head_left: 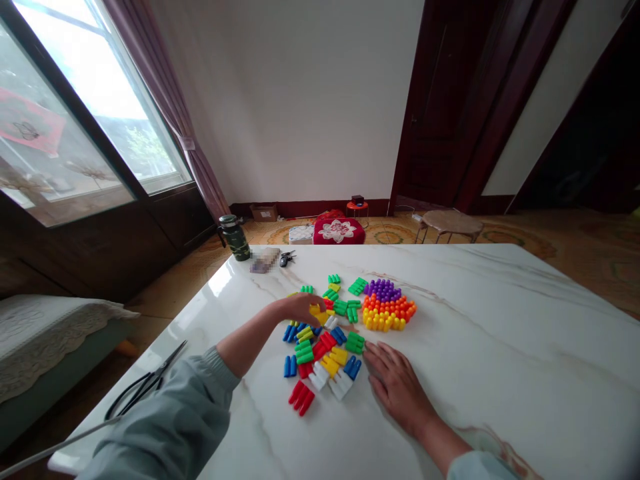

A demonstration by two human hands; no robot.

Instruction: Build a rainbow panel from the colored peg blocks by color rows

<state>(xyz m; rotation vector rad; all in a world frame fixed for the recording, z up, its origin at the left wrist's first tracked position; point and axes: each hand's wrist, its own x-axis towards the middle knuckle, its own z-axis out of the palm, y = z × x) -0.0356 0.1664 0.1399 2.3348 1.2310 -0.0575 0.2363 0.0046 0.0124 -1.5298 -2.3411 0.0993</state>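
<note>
My left hand (300, 308) reaches over the far left of a pile of plastic building blocks. Its thumb and fingers curve around a yellow building block (319, 315); the exact contact is partly hidden. On the tabletop my right hand (397, 387) lies flat, fingers stretched and holding nothing. Its fingertips are beside a green building block (355, 343). Around both hands are red (301, 398), white (341, 385) and blue (353, 367) blocks. Behind the right hand stands a grouped cluster of purple (383, 290), orange (390, 307) and yellow (384, 321) pegged blocks.
Black-handled scissors (146, 383) lie by my left forearm, near a pale cable (60, 445). A dark green flask (235, 238), a blurred item (265, 261) and keys (287, 258) are at the far left of the white marbled table (500, 320). Beyond is a stool (451, 223).
</note>
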